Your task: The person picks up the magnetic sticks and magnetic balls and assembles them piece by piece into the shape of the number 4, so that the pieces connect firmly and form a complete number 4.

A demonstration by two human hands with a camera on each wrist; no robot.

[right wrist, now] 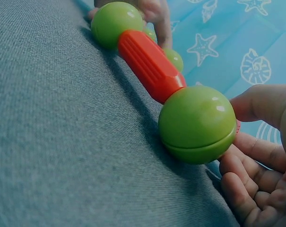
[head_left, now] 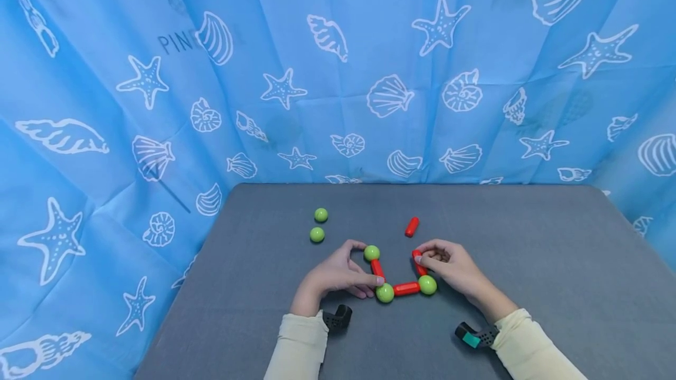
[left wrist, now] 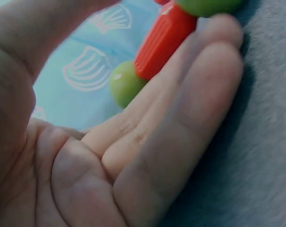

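Green balls and red rods form a U-shaped chain on the table. Its left side has an upper ball point(head_left: 372, 253), a red rod point(head_left: 377, 271) and a lower ball point(head_left: 385, 293). Along the bottom, another rod point(head_left: 406, 289) runs to the right ball point(head_left: 427, 285), large in the right wrist view. My left hand point(head_left: 340, 274) holds the left side, index finger at the upper ball and thumb at the rod's lower end. With thumb and fingertips, my right hand point(head_left: 454, 265) pinches the right rod point(head_left: 419, 265), whose lower end meets the right ball.
Beyond the chain lies one loose red rod point(head_left: 412, 227). Two loose green balls, a farther one point(head_left: 321, 214) and a nearer one point(head_left: 317, 234), sit to the left. The grey table point(head_left: 528, 239) ends at a blue shell-patterned curtain point(head_left: 348, 98).
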